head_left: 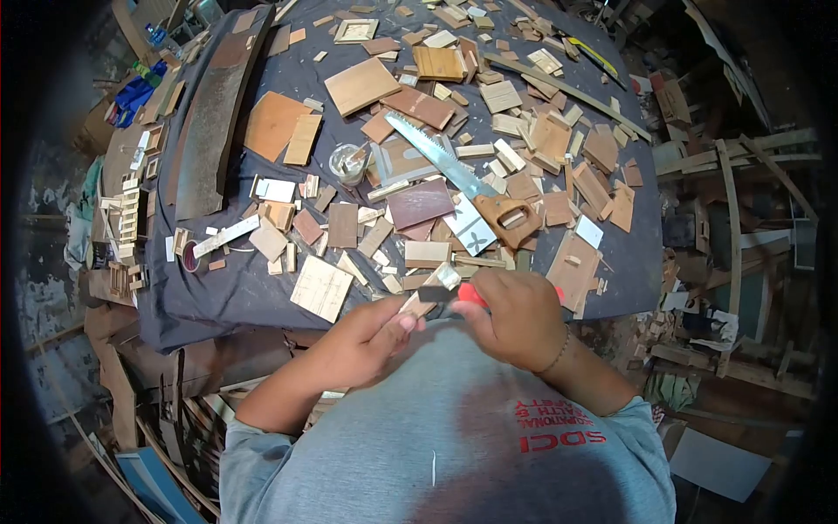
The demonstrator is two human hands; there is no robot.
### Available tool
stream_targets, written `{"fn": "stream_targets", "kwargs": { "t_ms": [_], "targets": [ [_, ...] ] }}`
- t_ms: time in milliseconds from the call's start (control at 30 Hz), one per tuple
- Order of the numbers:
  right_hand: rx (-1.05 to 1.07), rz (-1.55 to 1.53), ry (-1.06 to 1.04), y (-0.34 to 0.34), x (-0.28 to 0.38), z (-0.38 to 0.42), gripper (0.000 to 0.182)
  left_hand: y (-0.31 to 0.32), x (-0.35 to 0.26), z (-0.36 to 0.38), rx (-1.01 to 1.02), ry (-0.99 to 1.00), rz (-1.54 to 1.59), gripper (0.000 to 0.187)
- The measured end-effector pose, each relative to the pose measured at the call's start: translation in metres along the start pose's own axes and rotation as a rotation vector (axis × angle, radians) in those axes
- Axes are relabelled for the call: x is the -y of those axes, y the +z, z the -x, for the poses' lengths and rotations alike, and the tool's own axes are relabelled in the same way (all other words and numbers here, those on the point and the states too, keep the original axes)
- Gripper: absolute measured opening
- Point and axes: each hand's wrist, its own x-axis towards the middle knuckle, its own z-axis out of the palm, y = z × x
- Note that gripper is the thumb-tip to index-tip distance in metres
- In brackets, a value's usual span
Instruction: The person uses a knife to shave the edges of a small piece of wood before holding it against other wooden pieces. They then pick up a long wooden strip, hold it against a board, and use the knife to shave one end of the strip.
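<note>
Close to my body, just off the table's near edge, my left hand [375, 337] grips a small wooden strip [421, 304] between thumb and fingers. A white patch shows at the strip's far end. My right hand [517, 316] is closed around the red handle of what looks like a scraper [436, 295]. Its short dark flat blade points left and lies against or just over the strip; contact is hard to tell. Beyond my hands lies a handsaw [454, 171] with a wooden handle, over a white tile [470, 229] with a dark mark.
Loose wood offcuts cover the dark cloth [236, 288] on the table. A glass jar [348, 164] stands mid-table and a roll of tape [191, 256] at the left. A long curved board [214, 131] lies far left. A yellow-edged tool [595, 59] is at the back right.
</note>
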Motion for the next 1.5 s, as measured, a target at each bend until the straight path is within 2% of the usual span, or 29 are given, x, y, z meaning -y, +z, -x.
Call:
{"fn": "stream_targets", "kwargs": {
  "t_ms": [67,100,200,267,333,400,533,600,667,867,1067,1200,1267,1333,1400,1467,1500],
  "targets": [
    [0.000,-0.093,0.097,0.009,-0.005,-0.002,0.028,0.008,0.003,-0.011,-0.072,-0.048,0.156,0.028],
    [-0.002,-0.091,0.097,0.011,-0.006,-0.003,0.028,0.009,0.006,-0.016,-0.029,-0.071,0.227,0.028],
    [-0.027,-0.110,0.128,0.016,-0.004,-0.002,0.026,0.016,0.004,-0.020,-0.051,-0.034,0.287,0.028],
    [-0.035,-0.141,0.064,0.020,0.001,-0.001,0.025,0.021,0.012,-0.025,-0.040,-0.048,0.281,0.028],
    [-0.043,-0.160,0.099,0.022,0.003,0.000,0.027,0.023,0.014,-0.024,-0.030,-0.063,0.272,0.028],
    [-0.053,-0.177,0.132,0.024,0.001,0.001,0.028,0.024,0.008,-0.021,-0.086,0.056,0.200,0.027],
    [-0.032,-0.174,0.141,0.026,0.000,0.012,0.030,0.022,0.015,-0.013,-0.100,0.155,0.090,0.027],
    [-0.008,-0.187,0.127,0.026,-0.001,0.017,0.031,0.015,0.010,-0.003,0.006,-0.016,0.181,0.027],
    [0.016,-0.154,0.085,0.028,-0.002,0.026,0.035,0.012,0.013,0.003,0.028,-0.021,0.253,0.028],
    [0.000,-0.132,0.010,0.024,0.004,0.028,0.038,-0.006,0.005,0.019,0.183,-0.230,0.307,0.031],
    [-0.042,-0.066,-0.117,0.017,0.007,0.030,0.038,-0.002,-0.009,0.036,0.142,-0.093,0.122,0.031],
    [0.015,-0.056,-0.101,0.008,0.002,0.035,0.034,-0.018,-0.020,0.055,0.159,-0.120,0.005,0.029],
    [-0.171,-0.058,0.697,-0.001,-0.019,0.042,0.029,-0.049,-0.025,0.087,0.123,-0.254,0.151,0.028],
    [-0.148,-0.010,0.570,0.012,-0.028,0.048,0.026,-0.056,-0.012,0.091,-0.134,-0.312,0.044,0.027],
    [-0.030,-0.059,0.500,0.016,-0.016,0.061,0.025,-0.047,0.012,0.076,-0.135,-0.258,0.002,0.027],
    [-0.042,-0.116,0.500,0.011,-0.007,0.044,0.026,-0.037,0.012,0.056,-0.015,-0.303,0.288,0.026],
    [-0.050,-0.113,0.501,0.010,-0.006,0.038,0.026,-0.033,0.022,0.047,0.007,-0.246,0.374,0.027]
  ]
}}
